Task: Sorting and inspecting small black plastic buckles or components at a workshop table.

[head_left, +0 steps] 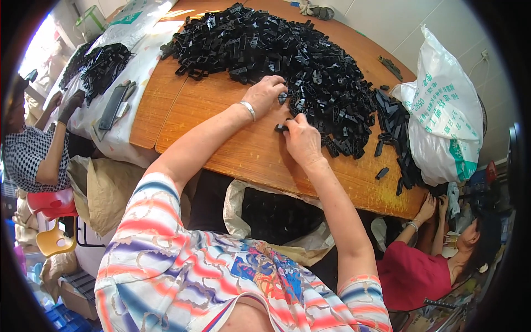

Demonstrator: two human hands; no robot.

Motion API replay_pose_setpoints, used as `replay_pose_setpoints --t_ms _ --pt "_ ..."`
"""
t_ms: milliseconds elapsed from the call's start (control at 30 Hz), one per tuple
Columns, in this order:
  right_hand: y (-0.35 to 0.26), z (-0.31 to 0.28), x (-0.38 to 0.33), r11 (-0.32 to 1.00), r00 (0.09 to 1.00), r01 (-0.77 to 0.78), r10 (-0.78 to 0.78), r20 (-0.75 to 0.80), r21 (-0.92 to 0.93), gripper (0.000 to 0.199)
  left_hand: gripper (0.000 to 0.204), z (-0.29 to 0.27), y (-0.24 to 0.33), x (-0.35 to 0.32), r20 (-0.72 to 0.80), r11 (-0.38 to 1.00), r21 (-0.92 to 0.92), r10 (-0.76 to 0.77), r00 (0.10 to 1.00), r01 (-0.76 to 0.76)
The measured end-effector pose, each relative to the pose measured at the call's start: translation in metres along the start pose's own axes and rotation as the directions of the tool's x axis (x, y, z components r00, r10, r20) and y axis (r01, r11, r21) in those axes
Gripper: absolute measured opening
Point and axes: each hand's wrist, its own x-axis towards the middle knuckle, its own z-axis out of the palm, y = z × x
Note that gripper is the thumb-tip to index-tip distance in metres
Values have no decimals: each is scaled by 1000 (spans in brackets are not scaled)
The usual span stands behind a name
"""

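Observation:
A big heap of small black plastic parts [260, 44] covers the far middle of the brown wooden table [221, 122]. My left hand [265, 98], with a bracelet at its wrist, is at the heap's near edge. Its fingers are closed on a small black plastic part [282, 98]. Nearer to me and to the right, my right hand [304, 139] pinches another black plastic part [281, 128] between thumb and fingers, just over the table. The fine shape of both held parts is too small to make out.
An open sack [234, 210] with black parts inside stands below the table's near edge. At right are a white plastic bag [442, 110], longer black pieces [394, 122] and a co-worker in red [420, 274]. Another co-worker [38, 155] handles black parts [105, 63] at left.

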Motion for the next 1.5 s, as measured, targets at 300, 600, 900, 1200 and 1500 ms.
replay_pose_setpoints --t_ms 300,600,900,1200,1500 --pt "-8 -3 -10 998 994 -19 12 107 66 16 7 -15 10 -11 306 985 150 32 952 -81" --pt "-24 -8 -35 988 998 -61 60 16 141 16 8 -40 44 -28 598 971 238 -125 792 -27" --pt "-17 -18 -36 954 996 -53 73 -59 294 22 22 -63 43 -46 465 974 1 -202 862 227" --pt "-23 -12 -47 959 997 -68 59 41 274 29 30 -60 46 -78 341 975 -47 -187 921 216" --pt "-41 -10 -18 957 989 52 -10 -146 287 25 27 -59 45 -83 286 943 -81 -290 913 324"
